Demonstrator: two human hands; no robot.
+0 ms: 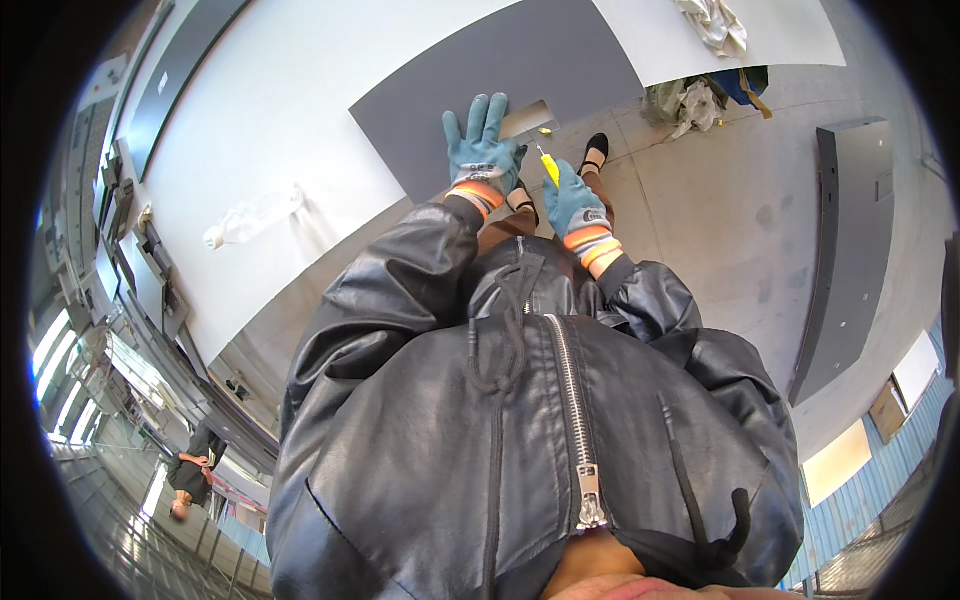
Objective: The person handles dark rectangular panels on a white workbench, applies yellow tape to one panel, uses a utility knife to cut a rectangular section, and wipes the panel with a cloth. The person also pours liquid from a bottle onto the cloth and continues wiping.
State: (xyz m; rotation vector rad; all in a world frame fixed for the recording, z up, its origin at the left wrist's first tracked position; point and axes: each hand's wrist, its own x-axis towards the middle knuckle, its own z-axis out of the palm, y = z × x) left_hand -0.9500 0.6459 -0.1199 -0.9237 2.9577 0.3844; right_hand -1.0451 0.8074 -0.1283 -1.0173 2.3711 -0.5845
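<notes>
A dark grey flat panel (430,95) with a rectangular cutout (527,119) near its close edge lies on the white table. My left hand (480,150), in a blue-grey work glove with an orange cuff, rests on the panel left of the cutout, fingers stretched out. In my right hand (577,203), gloved alike, is a yellow-handled tool (550,168) with a thin metal tip. The tip points up and left, just off the panel's near edge. It is too small to tell its exact kind. A small yellow piece (545,131) shows beside the cutout.
A clear plastic bottle (255,218) lies on the white table (330,190) at left. White cloth (715,25) sits at the far right corner. Crumpled bags (690,105) are below that corner. A long grey panel (850,250) stands at right. Another person (195,465) is at lower left.
</notes>
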